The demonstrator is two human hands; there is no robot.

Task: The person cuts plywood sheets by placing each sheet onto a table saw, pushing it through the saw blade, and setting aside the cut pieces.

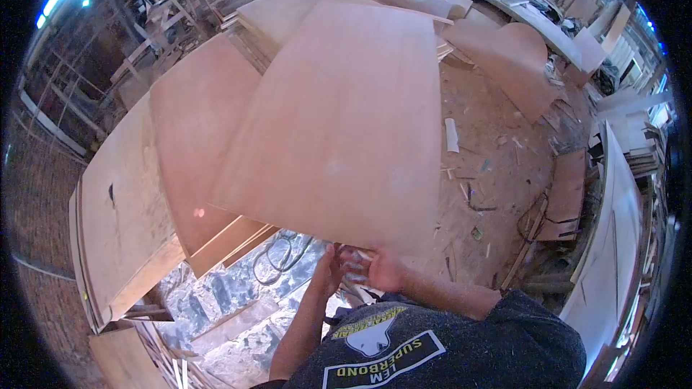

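A large reddish-brown plywood sheet (339, 122) lies slanted over the stacked boards, its near edge just in front of my body. My left hand (329, 271) is at that edge, fingers pointing up, seen from the side. Close beside it, my right hand (383, 271) has its fingers spread toward the left hand, slightly smeared by motion. Both hands overlap the lower edge of the sheet in this view, and neither is wrapped around it.
More plywood sheets (202, 122) and a pale board stack (122, 202) stand to the left. Curved veneer (508, 65) lies at the back right. Scraps litter the dirt floor (483, 194). A dark cable loop (272, 263) lies near my left hand; a white panel (613, 238) leans at right.
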